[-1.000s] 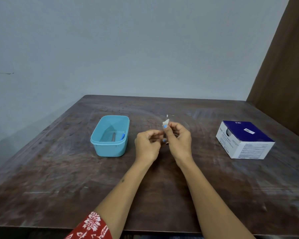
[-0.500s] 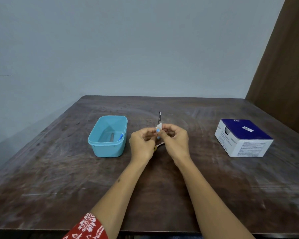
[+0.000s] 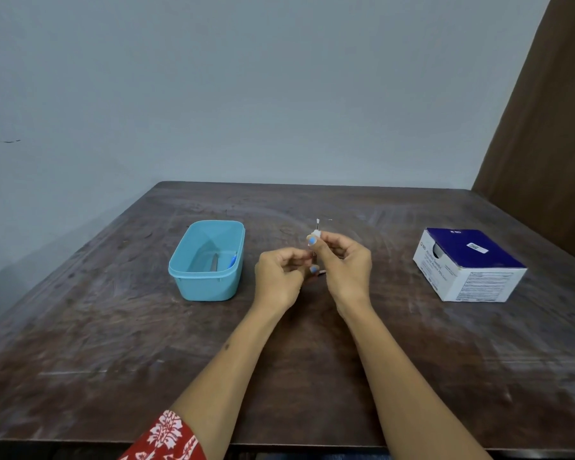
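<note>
My right hand (image 3: 346, 267) pinches a small white pad (image 3: 316, 233) around a thin metal tool (image 3: 317, 222), which stands nearly upright over the middle of the brown table (image 3: 312, 360). The tool's tip pokes out above the pad. My left hand (image 3: 276, 280), fingers curled, holds the tool's lower part just left of the right hand. A reddish end shows below, between the two hands. Most of the shaft is hidden by my fingers.
A light blue plastic tub (image 3: 206, 277) stands left of my hands, with a metal tool (image 3: 215, 262) and a blue-handled item (image 3: 233, 259) inside. At the right sits a blue and white cardboard box (image 3: 472, 260). A wall backs the table; a brown panel rises at the right.
The white pad slid a little down the metal tool and back up toward its tip. Both hands stayed together over the table's middle, shifting only slightly.
</note>
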`<state>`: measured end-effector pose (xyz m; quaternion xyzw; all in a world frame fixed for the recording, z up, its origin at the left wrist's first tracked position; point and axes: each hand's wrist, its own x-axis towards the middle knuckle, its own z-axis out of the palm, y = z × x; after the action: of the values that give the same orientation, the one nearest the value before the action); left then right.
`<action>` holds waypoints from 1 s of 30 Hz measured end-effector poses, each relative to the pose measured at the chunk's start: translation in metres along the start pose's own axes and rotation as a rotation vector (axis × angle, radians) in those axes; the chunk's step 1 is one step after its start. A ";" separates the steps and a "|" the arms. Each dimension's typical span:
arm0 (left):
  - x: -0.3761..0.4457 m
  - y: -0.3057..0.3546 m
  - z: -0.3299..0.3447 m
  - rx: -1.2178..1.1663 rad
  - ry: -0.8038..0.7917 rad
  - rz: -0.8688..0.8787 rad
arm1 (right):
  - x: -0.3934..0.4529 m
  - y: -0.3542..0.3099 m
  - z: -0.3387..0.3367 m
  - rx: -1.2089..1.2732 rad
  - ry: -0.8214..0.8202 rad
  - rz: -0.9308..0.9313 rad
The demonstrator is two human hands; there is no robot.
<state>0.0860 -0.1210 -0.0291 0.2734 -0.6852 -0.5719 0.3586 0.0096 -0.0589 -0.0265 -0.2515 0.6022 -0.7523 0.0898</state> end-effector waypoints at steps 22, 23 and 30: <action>0.001 -0.003 0.001 -0.023 -0.100 -0.026 | -0.001 -0.003 -0.001 -0.019 0.106 -0.007; 0.002 -0.004 0.002 -0.001 -0.068 -0.010 | -0.001 -0.003 -0.001 -0.016 0.086 0.003; 0.005 -0.005 -0.004 -0.068 -0.026 -0.059 | -0.004 0.000 0.001 -0.108 -0.040 0.032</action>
<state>0.0859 -0.1277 -0.0331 0.2735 -0.6618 -0.6087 0.3417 0.0134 -0.0579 -0.0270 -0.2610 0.6440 -0.7121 0.1002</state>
